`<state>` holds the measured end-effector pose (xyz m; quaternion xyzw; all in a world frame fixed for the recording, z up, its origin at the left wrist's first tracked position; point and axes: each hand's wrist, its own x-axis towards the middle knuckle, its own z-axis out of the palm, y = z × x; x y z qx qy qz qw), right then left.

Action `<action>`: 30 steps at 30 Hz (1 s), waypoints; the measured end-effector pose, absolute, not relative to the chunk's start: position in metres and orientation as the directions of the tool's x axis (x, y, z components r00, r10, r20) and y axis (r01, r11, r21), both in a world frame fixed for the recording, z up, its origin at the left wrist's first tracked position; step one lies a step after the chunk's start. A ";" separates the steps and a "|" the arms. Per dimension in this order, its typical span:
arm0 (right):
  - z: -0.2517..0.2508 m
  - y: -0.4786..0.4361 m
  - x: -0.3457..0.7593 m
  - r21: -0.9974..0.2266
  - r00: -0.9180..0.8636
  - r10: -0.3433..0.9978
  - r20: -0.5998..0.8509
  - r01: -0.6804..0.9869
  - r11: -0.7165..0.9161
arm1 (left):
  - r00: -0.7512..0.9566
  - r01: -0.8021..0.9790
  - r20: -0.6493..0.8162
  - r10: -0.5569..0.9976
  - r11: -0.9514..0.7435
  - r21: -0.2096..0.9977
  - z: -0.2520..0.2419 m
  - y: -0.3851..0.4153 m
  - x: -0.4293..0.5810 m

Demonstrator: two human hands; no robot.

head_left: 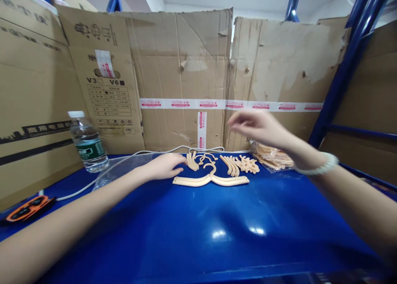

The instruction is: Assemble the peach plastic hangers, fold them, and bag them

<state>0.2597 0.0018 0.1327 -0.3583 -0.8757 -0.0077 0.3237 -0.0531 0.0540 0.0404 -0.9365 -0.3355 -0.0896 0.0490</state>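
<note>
A cream plastic hanger (211, 179) lies assembled on the blue shelf (217, 234). Behind it are small heaps of cream parts: curved arms (230, 165), hooks (201, 159) and small clips (248, 164). My left hand (164, 167) rests on the shelf beside the hanger's left end, fingers curled and touching the curved pieces (191, 162). My right hand (257, 126) hovers above the parts, blurred, fingers loosely spread with nothing visible in them. A bead bracelet (316, 164) is on that wrist.
A clear bag of more cream parts (272, 156) lies at the back right. A water bottle (87, 143) stands at the left, an orange and black tool (26, 208) near the left edge. A white cable (102, 175) and clear plastic bag (120, 168) lie there. Cardboard walls (186, 77) surround the shelf.
</note>
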 end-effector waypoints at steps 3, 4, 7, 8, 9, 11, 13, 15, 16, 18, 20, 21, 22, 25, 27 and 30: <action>0.097 0.046 0.244 -0.084 -0.659 0.707 0.258 0.713 0.696 | 0.762 0.636 0.183 0.622 -0.771 -0.028 0.033 0.072 -0.046; 0.083 0.063 0.240 -0.026 -0.661 0.730 0.176 0.738 0.674 | 0.759 0.640 0.177 0.626 -0.768 -0.025 0.031 0.077 -0.044; 0.046 0.106 0.235 0.012 -0.646 0.752 0.134 0.759 0.650 | 0.756 0.645 0.154 0.636 -0.764 -0.013 0.025 0.087 -0.041; 0.038 0.116 0.235 0.016 -0.641 0.756 0.129 0.764 0.645 | 0.757 0.644 0.148 0.636 -0.765 -0.009 0.024 0.089 -0.040; 0.032 0.124 0.235 0.017 -0.638 0.760 0.125 0.767 0.641 | 0.759 0.642 0.144 0.635 -0.767 -0.005 0.023 0.089 -0.039; 0.024 0.134 0.236 0.005 -0.634 0.763 0.122 0.770 0.639 | 0.762 0.638 0.140 0.632 -0.770 -0.001 0.023 0.090 -0.038; 0.020 0.140 0.237 -0.020 -0.634 0.763 0.128 0.767 0.641 | 0.763 0.637 0.141 0.631 -0.771 0.004 0.022 0.090 -0.038; 0.017 0.143 0.237 -0.054 -0.632 0.761 0.146 0.763 0.644 | 0.762 0.636 0.146 0.630 -0.772 0.012 0.021 0.090 -0.039; 0.016 0.143 0.236 -0.072 -0.631 0.759 0.159 0.760 0.646 | 0.763 0.634 0.149 0.629 -0.773 0.017 0.020 0.091 -0.040; 0.014 0.144 0.236 -0.116 -0.629 0.754 0.188 0.748 0.653 | 0.766 0.628 0.157 0.624 -0.778 0.027 0.019 0.092 -0.041; 0.014 0.141 0.236 -0.168 -0.632 0.743 0.220 0.726 0.667 | 0.770 0.621 0.164 0.617 -0.783 0.032 0.017 0.093 -0.041; 0.015 0.139 0.237 -0.195 -0.632 0.737 0.240 0.712 0.674 | 0.772 0.617 0.168 0.613 -0.786 0.031 0.016 0.093 -0.040; 0.017 0.136 0.237 -0.222 -0.630 0.731 0.263 0.698 0.681 | 0.774 0.615 0.173 0.610 -0.788 0.028 0.015 0.094 -0.040; 0.025 0.121 0.241 -0.293 -0.609 0.716 0.342 0.655 0.697 | 0.776 0.613 0.188 0.602 -0.790 -0.003 0.013 0.093 -0.040; 0.031 0.105 0.244 -0.336 -0.591 0.711 0.380 0.628 0.702 | 0.770 0.623 0.204 0.604 -0.782 -0.035 0.016 0.090 -0.041; 0.036 0.075 0.246 -0.395 -0.586 0.706 0.398 0.585 0.708 | 0.744 0.653 0.261 0.615 -0.752 -0.089 0.030 0.081 -0.043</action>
